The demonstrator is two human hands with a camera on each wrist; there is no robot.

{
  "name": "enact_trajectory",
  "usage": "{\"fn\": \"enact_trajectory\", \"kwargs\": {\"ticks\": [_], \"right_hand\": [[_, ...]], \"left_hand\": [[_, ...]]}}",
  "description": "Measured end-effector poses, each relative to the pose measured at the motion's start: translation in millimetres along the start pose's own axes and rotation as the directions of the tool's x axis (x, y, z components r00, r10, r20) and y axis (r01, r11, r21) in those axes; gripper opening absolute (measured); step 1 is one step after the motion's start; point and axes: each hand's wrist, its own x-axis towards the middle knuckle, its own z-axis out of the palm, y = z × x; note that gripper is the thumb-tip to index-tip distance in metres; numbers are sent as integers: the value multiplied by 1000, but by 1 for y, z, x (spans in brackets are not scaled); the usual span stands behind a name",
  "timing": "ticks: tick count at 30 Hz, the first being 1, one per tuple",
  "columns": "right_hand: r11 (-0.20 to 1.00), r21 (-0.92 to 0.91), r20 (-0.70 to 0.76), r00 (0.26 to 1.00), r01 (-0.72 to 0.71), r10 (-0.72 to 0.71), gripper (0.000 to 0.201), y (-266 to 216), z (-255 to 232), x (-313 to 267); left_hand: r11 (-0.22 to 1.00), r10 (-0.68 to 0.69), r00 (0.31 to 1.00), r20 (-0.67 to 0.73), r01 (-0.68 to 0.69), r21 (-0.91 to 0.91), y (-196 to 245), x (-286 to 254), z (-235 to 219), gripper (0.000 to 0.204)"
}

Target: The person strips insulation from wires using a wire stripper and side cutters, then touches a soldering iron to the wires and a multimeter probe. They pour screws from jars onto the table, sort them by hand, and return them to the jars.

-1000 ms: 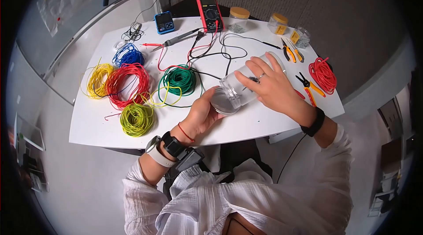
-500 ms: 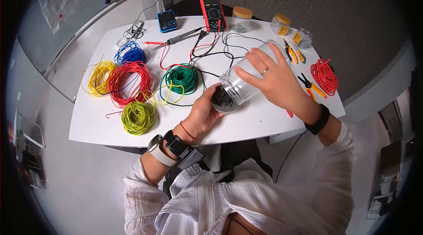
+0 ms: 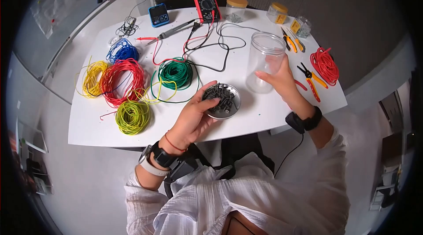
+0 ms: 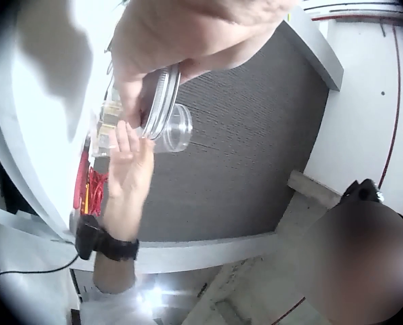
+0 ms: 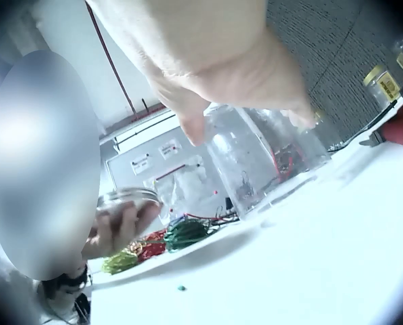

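Note:
In the head view my left hand holds a round silver jar lid like a dish, thumb over its rim and touching a heap of dark screws inside it. The lid's ridged edge also shows in the left wrist view, between the fingers. To the right, my right hand grips a clear plastic jar around its side, thumb in front and fingers seen through the wall. The jar is upright with its mouth uncovered, and no screws show in it. Its base is low by the white table.
Coils of blue, yellow, red, green and yellow-green wire lie left. Behind are a multimeter, a soldering iron and small jars. Wire strippers, pliers and red wire lie right.
The jar was tipped over the lid and dark screws poured into it. Now the jar has swung upright and moved right, and the left thumb has moved onto the screws.

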Motion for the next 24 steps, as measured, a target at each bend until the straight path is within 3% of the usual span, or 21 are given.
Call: {"fn": "enact_trajectory", "kwargs": {"ticks": [1, 3, 7, 9, 10, 12, 14, 15, 17, 19, 24], "right_hand": [[1000, 3, 1, 1000, -14, 14, 95, 7, 2, 2], [993, -54, -42, 993, 109, -111, 94, 23, 6, 6], [996, -58, 1, 998, 61, -61, 95, 28, -2, 1], [1000, 24, -94, 996, 15, -13, 91, 27, -7, -14], [1000, 23, -86, 996, 5, -4, 91, 19, -7, -27], [896, -260, -180, 894, 359, -410, 72, -13, -12, -58], [760, -321, 167, 824, 565, -542, 50, -54, -11, -84], [666, -265, 312, 715, 698, -625, 39, -72, -4, -87], [631, -160, 454, 624, 759, -636, 46, -84, 15, -96], [556, -261, 562, 593, 789, -577, 48, -93, 25, -98], [615, -236, 557, 624, 752, -548, 43, -87, 22, -94]], "left_hand": [[999, 13, 1000, -10, -13, -29, -1, -6, 2, 49], [999, 1, 999, -35, -2, -35, -2, -19, 3, 53], [996, 5, 1000, -25, -2, 87, 2, -42, 7, 54], [992, 65, 998, -8, -65, -106, 1, -48, 11, 57], [992, 83, 996, 16, -82, -92, 0, -51, 8, 57], [985, 81, 996, 33, -75, -153, 4, -55, 7, 55], [978, 74, 994, 85, -55, -202, 3, -56, 5, 53], [977, 61, 995, 79, -43, -208, 4, -57, 5, 53], [976, 13, 992, 128, 16, -215, 5, -58, 8, 53], [973, 28, 984, 174, 13, -232, 1, -59, 4, 51], [946, 42, 972, 231, 36, -322, -1, -62, -1, 48]]}}
